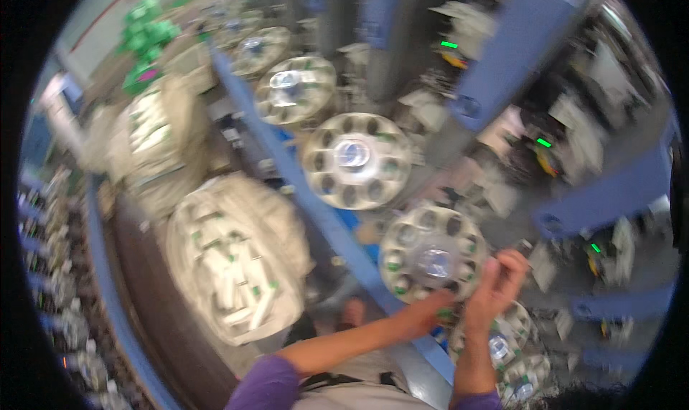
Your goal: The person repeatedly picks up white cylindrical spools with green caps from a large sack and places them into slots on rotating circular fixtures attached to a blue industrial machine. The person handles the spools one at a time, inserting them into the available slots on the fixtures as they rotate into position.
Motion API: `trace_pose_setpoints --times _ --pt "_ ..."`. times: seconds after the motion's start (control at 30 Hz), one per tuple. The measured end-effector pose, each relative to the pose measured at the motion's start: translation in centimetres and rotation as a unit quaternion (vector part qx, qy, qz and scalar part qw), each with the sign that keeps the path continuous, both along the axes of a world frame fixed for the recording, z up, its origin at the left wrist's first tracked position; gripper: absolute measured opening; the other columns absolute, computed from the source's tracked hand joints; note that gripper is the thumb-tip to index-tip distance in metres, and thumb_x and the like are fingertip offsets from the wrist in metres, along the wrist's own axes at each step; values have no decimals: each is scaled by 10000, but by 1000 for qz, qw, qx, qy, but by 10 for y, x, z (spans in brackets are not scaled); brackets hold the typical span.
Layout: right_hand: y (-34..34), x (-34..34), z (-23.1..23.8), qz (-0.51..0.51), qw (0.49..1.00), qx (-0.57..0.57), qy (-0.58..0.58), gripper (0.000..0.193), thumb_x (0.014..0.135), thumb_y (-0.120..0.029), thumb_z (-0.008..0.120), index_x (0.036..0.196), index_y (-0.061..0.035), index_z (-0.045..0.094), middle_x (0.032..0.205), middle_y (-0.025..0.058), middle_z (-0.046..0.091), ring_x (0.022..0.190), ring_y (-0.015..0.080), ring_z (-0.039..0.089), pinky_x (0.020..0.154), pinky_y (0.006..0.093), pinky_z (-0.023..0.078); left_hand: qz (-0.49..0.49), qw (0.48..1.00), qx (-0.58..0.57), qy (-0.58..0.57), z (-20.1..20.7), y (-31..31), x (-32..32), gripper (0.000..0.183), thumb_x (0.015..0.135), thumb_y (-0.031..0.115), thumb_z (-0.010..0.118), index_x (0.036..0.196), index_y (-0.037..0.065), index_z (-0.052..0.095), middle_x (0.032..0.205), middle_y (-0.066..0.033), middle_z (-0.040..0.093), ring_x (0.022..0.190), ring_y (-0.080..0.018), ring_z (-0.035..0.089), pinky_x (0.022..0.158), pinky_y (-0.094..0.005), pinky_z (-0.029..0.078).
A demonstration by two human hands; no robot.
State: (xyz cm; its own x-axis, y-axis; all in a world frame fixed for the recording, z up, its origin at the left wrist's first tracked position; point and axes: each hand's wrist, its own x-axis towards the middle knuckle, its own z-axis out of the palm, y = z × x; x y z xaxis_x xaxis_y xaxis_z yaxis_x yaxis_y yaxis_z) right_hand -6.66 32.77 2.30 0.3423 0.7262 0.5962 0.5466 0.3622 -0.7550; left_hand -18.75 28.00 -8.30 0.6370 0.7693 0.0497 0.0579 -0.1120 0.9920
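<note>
My left hand [428,317] reaches across to the near rim of a round magazine [397,256], a pale disc with a ring of pockets. Its fingertips are smeared by motion beside the rim, so whether they hold anything is unclear. Just right of the same magazine, my right hand [497,284] is raised with thumb and fingers apart, and nothing shows clearly between them. Green-ended bobbins sit in some of the pockets, and a clear round piece [436,264] shows at the disc's centre. Below my hands, another magazine [520,317] is partly covered by my right forearm.
More magazines [321,182] line the machine along a blue rail [287,166]. Blue machine arms [513,51] jut out at right. At left stand an open cloth sack [283,227] of white, green-marked bobbins and a second sack [188,134]. Green material [147,33] lies farther back.
</note>
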Motion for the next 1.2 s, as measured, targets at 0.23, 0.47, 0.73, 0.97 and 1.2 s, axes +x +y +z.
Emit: trace_pose_setpoints --times 0.23,0.47,0.73,0.97,1.2 --pt "10 -110 20 127 983 -99 90 103 1005 -14 608 1093 -30 557 1184 68 517 1051 150 490 967 299 404 -17 988 -49 -146 -43 30 -25 373 937 89 650 1284 5 543 1405 -198 556 1212 -322 578 996 -416 456" --pt "-1 -248 -48 258 888 -320 206 160 988 -86 670 1123 -33 603 1071 64 566 942 138 554 849 303 484 176 967 -67 -169 -81 -8 -179 201 1009 169 601 1157 33 597 1187 -80 611 1091 -198 587 956 -353 474" --pt "-75 -432 -280 260 721 -619 -173 745 928 -258 751 1470 115 403 1362 304 533 1304 404 503 1116 470 383 573 665 -148 456 -176 -76 -516 610 814 83 704 1371 -63 507 1313 -313 503 1245 -485 484 1049 -585 390" --pt "114 -583 -275 321 851 -149 -388 906 804 -184 815 1566 -48 345 1544 272 396 1422 460 395 1115 637 308 559 624 -202 507 -185 -35 -657 1154 761 122 848 1655 53 121 1643 -348 178 1463 -526 326 1157 -638 351" --pt "165 -581 -252 522 702 -398 -277 407 880 -112 617 1256 42 635 1027 268 719 1052 423 677 939 439 512 468 794 -250 296 -172 -95 -698 666 818 52 684 1467 23 535 1305 -256 677 1176 -385 670 1030 -424 505"
